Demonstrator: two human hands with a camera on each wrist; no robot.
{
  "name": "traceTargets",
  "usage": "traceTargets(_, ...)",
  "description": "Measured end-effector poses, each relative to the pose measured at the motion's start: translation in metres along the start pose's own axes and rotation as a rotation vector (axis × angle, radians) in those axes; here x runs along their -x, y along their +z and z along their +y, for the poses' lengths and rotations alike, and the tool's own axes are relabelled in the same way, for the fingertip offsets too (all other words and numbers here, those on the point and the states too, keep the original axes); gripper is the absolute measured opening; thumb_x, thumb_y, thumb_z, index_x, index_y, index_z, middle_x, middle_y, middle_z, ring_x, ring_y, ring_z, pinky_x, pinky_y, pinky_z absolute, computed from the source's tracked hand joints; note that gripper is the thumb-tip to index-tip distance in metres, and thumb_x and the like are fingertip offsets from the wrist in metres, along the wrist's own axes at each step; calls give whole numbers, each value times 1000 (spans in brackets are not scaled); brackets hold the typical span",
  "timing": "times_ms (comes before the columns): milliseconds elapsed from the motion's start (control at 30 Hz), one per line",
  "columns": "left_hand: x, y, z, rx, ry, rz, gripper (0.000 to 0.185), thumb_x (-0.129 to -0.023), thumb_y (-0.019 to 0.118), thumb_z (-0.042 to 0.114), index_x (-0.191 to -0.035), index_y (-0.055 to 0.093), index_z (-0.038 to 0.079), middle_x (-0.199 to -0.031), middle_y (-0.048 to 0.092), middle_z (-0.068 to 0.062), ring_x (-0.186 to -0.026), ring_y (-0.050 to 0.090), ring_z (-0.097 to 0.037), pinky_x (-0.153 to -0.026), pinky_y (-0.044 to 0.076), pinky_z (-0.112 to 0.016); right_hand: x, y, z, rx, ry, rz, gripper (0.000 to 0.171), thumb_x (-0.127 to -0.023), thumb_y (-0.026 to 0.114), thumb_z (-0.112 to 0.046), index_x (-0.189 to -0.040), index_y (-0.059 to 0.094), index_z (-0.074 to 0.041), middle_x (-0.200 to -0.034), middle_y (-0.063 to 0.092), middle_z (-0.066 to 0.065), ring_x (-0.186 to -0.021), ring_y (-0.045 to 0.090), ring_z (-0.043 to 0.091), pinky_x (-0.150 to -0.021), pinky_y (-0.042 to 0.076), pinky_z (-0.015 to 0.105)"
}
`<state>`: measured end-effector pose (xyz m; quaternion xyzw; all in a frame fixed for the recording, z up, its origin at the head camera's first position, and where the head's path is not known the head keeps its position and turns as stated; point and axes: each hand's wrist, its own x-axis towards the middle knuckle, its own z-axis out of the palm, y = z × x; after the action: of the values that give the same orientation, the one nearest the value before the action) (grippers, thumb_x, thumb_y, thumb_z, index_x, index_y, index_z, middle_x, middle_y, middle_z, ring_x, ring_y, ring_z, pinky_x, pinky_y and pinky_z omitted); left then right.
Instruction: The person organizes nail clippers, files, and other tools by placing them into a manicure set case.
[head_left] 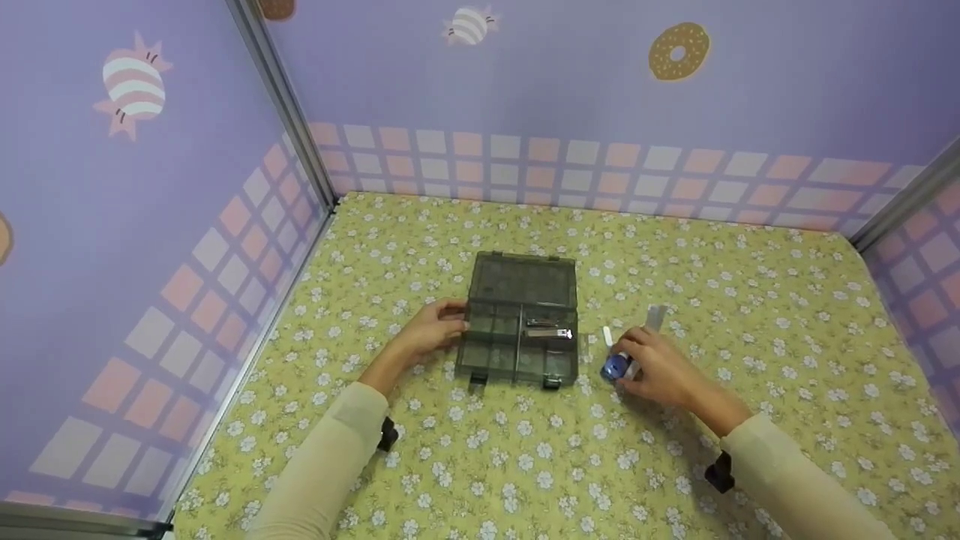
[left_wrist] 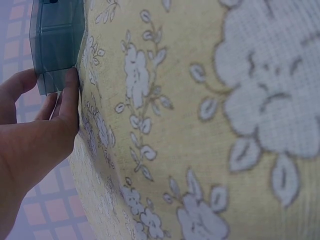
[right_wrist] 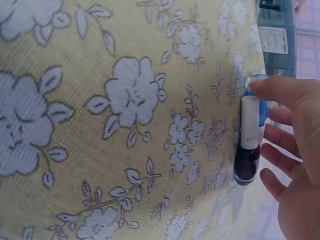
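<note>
Here, right hand (head_left: 656,369) fingers around the blue bottle (head_left: 616,367); left hand (head_left: 435,330) fingers straight against the box (head_left: 521,322).

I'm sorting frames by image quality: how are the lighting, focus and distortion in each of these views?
Head view: even, soft light, faint shadows under the box, wide-angle bending of the wall rails, slightly soft detail. Left wrist view: the cloth close up is blurry, the left hand dim. Right wrist view: the nail polish bottle fairly sharp, the right hand partly cropped.
</note>
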<state>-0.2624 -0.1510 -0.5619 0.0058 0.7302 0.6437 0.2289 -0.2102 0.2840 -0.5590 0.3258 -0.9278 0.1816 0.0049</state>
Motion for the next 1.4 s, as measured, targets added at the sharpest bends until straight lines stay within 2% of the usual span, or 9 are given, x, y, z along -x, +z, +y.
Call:
traceTargets(300, 1, -2, -1, -12, 11, -1, 54, -107, 63, 10, -158, 46, 6, -155, 51, -15, -138, 56, -31, -110, 51, -48, -3, 4, 3, -17, 20, -19, 36, -83, 91, -24, -113, 76, -11, -111, 62, 3, -101, 56, 23, -83, 54, 47)
traceTargets(600, 1, -1, 0, 2, 22, -7, 55, -106, 64, 9, -158, 45, 5, -156, 51, -16, -139, 55, -31, -112, 50, -49, -8, 17, 8, -69, 53, 112, 33, -80, 92, -23, -103, 72, -11, -100, 64, 2, -87, 62, 17, -72, 57, 40)
traceTargets(767, 0, 0, -1, 1, 27, -9, 55, -106, 63, 9, -158, 45, 5, -157, 50, -16, -139, 55, -31, -111, 50, -48, -14, 17, 6, -93, 59, 141, 31, -82, 90, -24, -100, 70, -12, -94, 61, 0, -79, 55, 13, -67, 52, 34)
traceTargets(867, 0, -1, -1, 1, 27, -8, 55, -106, 64, 8, -158, 46, 4, -156, 50, -16, -139, 55, -31, -112, 50, -48, -19, 14, 1, -119, 60, 149, 29, -83, 89, -25, -100, 69, -12, -93, 60, 1, -79, 51, 14, -66, 49, 33)
traceTargets(1100, 0, -1, 1, 16, 17, -12, 55, -107, 63, 8, -158, 45, 4, -157, 49, -16, -140, 54, -31, -111, 50, -47, -36, 8, -13, -179, 40, 190, 29, -85, 87, -27, -102, 70, -12, -92, 60, 1, -78, 54, 18, -66, 48, 32)
traceTargets(1400, 1, -1, 1, 19, 10, -15, 56, -107, 63, 9, -159, 43, 4, -159, 47, -15, -139, 55, -31, -110, 51, -47, -61, 13, -42, -193, 10, 140, 24, -87, 85, -24, -93, 64, -14, -86, 58, -3, -73, 56, 17, -61, 48, 29)
